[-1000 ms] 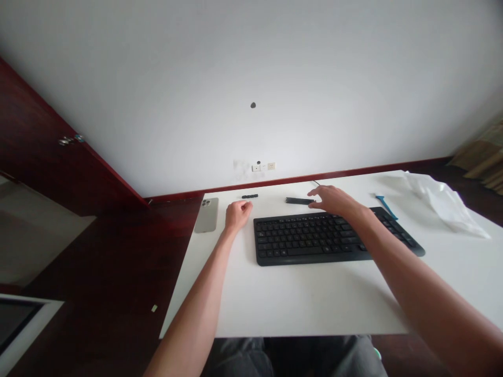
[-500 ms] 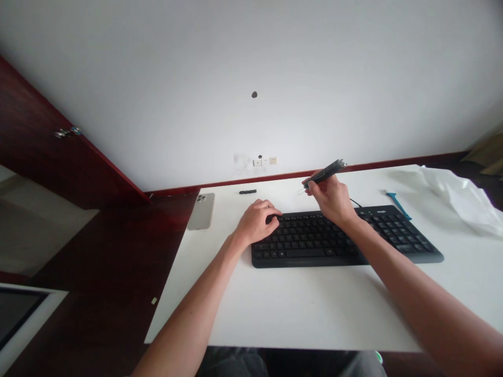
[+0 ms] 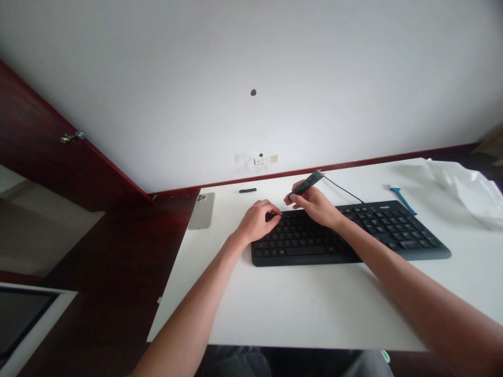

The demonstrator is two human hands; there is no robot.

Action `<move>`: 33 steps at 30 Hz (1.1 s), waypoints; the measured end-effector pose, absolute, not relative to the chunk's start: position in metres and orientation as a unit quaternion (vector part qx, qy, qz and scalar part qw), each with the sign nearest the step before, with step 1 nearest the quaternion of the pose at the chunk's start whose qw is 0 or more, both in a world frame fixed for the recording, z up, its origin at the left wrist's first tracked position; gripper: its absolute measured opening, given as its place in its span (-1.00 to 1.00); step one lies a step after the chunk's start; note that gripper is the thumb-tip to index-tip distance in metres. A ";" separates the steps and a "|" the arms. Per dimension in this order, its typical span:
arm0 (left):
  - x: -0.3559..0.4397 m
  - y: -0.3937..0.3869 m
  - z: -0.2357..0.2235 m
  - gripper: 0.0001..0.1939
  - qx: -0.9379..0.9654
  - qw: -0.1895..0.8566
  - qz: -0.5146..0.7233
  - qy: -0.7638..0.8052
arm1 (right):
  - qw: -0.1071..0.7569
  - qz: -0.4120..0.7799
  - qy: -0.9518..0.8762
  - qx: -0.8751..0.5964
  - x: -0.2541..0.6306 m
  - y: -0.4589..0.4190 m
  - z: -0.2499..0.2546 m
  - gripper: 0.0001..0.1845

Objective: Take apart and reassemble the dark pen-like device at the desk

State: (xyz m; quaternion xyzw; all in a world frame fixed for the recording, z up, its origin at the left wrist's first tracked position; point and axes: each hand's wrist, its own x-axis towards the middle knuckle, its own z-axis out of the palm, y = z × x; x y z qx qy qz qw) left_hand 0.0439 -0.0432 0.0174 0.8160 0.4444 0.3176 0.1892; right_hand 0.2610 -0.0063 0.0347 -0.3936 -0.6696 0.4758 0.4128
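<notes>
A black keyboard (image 3: 306, 251) lies on the white table, its cable running off behind it. My left hand (image 3: 259, 220) rests over its top left corner, with thumb and index finger curled together at the top row of keys. Whatever sits between those fingertips is too small to make out. Above the back edge of the keyboard, my right hand (image 3: 314, 204) grips a dark wire keycap puller (image 3: 308, 183) like a pen. Its thin wire end points down and left, close to the left fingertips. The handle slants up to the right.
A short strip of black keycaps (image 3: 247, 190) lies near the table's back edge. To its left is a phone (image 3: 201, 212), camera side up. Right of the keyboard are a blue tool (image 3: 403, 201) and a crumpled white plastic bag (image 3: 467, 188). The wall stands behind the table.
My right hand has moved left and down with the keycap puller, bringing it close to my left hand. The left thumb and index finger have drawn together. The keyboard's right end has shifted slightly.
</notes>
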 end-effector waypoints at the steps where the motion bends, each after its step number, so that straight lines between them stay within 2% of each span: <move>1: 0.044 -0.042 0.016 -0.89 0.812 0.191 0.319 0.449 | 0.403 0.476 -0.676 -0.394 0.261 -0.007 0.034 -0.75; 4: 0.044 -0.041 0.013 -0.92 0.805 0.192 0.322 0.460 | 0.382 0.477 -0.683 -0.401 0.261 -0.008 0.033 -0.85; 10: 0.043 -0.040 0.009 -0.98 0.796 0.197 0.338 0.462 | 0.365 0.518 -0.658 -0.408 0.262 -0.009 0.035 -0.91; 14: 0.043 -0.040 0.010 -0.98 0.794 0.204 0.339 0.462 | 0.354 0.489 -0.667 -0.435 0.263 -0.008 0.035 -0.78; 18: 0.044 -0.040 0.010 -0.96 0.793 0.205 0.337 0.465 | 0.326 0.427 -0.696 -0.476 0.266 -0.007 0.035 -0.74; 25: 0.044 -0.040 0.009 -0.95 0.788 0.206 0.347 0.465 | 0.316 0.482 -0.673 -0.463 0.267 -0.007 0.037 -0.73; 30: 0.044 -0.039 0.007 -0.96 0.786 0.202 0.348 0.469 | 0.294 0.375 -0.730 -0.490 0.263 -0.018 0.047 -0.75; 33: 0.044 -0.039 0.006 -0.97 0.786 0.198 0.348 0.470 | 0.287 0.351 -0.745 -0.489 0.260 -0.022 0.050 -0.75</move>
